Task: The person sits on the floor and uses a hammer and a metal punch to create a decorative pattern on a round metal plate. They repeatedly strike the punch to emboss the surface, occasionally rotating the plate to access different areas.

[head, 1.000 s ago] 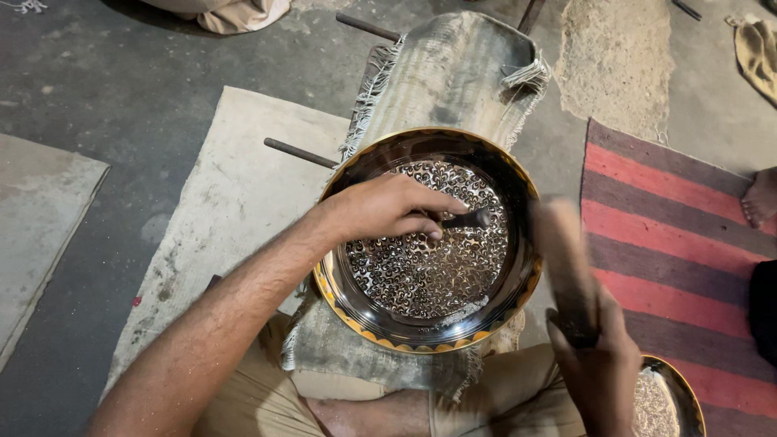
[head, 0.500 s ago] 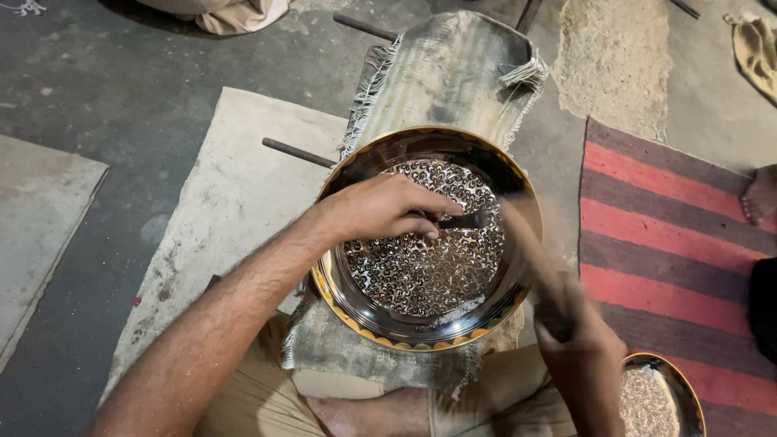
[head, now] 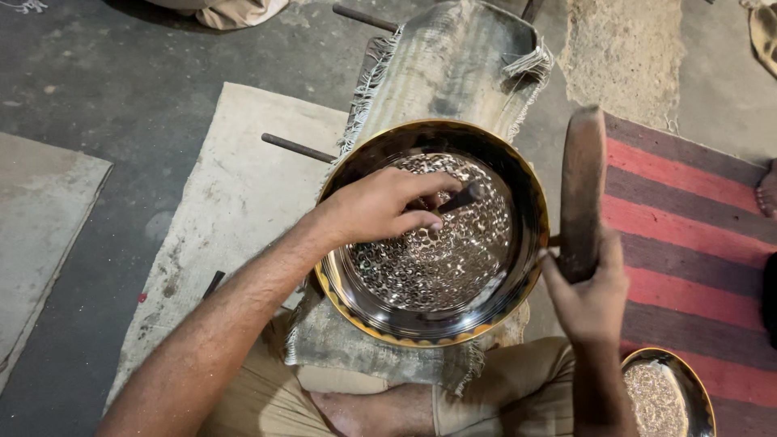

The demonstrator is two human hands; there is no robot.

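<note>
The bowl sits on a frayed cloth on the floor. The left hand pinches a punch against its dimpled inside. The right hand, beside the rim, grips a raised mallet.

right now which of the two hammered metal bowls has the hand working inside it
The large bowl on the frayed cloth: the left hand presses a punch into it. The small bowl, bottom right, is untouched.
</note>
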